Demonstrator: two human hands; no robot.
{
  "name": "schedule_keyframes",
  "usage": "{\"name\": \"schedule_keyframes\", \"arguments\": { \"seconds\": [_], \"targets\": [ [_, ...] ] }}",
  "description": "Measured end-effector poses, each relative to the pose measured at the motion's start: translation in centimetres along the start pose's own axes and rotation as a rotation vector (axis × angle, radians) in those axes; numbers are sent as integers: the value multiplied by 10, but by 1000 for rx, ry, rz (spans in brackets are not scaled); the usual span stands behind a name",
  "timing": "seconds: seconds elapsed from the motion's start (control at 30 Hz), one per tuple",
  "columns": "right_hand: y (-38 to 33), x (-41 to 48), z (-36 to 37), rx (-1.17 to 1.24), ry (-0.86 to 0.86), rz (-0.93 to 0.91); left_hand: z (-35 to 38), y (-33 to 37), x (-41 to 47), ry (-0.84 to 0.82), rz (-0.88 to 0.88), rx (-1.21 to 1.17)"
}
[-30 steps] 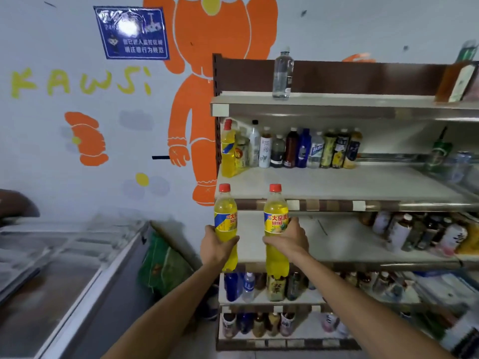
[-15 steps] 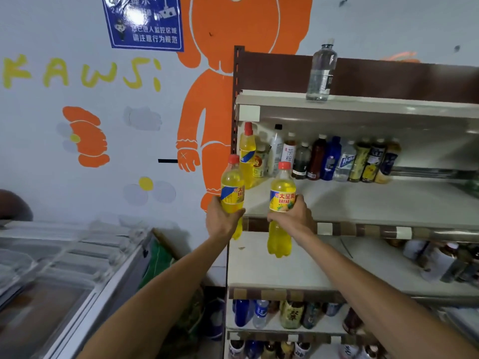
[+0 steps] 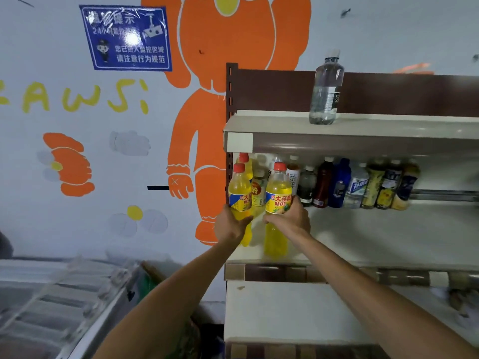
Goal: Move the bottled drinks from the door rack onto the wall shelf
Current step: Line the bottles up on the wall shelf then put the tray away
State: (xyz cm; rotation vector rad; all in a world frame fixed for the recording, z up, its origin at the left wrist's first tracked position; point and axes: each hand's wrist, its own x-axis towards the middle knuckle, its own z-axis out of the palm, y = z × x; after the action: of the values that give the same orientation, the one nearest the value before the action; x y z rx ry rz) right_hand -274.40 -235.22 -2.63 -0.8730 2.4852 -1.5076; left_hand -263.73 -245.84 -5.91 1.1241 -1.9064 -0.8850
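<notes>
**Two yellow bottles at the shelf's left end**

Obs. from the room, facing the wall unit.

- Hands: apart, side by side, each clamped on its own bottle. The left hand (image 3: 230,226) is curled round the lower body of the left bottle (image 3: 239,195). The right hand (image 3: 290,220) is wrapped round the right bottle (image 3: 278,200) just under its label.
- Bottles: both yellow drink, red caps, yellow-and-blue labels, upright or nearly so. They stand close together but apart.
- Position: both are over the front left corner of the shelf (image 3: 375,234), the left bottle right at the brown upright. The bases are blurred; possibly the right one touches the shelf board, I cannot tell.
- Behind them, a row (image 3: 337,185) of mixed bottles lines the back of the same shelf, dark, blue and yellow among them. A further red-capped yellow bottle stands at its left end.
- The top shelf (image 3: 388,125) carries one clear water bottle (image 3: 326,86).
- The lower shelf (image 3: 285,312) shows under the right forearm.
- Wall at left: blue sign (image 3: 127,37), orange painted figure (image 3: 233,47).
- Lower left: a glass-topped case (image 3: 51,307), blurred.
</notes>
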Motion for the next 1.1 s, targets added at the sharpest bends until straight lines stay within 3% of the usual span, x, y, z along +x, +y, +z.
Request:
{"name": "schedule_keyframes", "arguments": {
  "seconds": [0.43, 0.87, 1.0, 1.1],
  "targets": [
    [4, 45, 24, -6, 94, 78, 32, -14, 58, -103, 84, 101],
    [5, 44, 40, 8, 101, 70, 41, -27, 69, -94, 116, 57],
    [-2, 38, 50, 49, 51, 47, 31, -28, 77, -192, 83, 45],
    [-7, 33, 63, 21, -5, 34, 18, -30, 81, -298, 23, 222]
  ]
}}
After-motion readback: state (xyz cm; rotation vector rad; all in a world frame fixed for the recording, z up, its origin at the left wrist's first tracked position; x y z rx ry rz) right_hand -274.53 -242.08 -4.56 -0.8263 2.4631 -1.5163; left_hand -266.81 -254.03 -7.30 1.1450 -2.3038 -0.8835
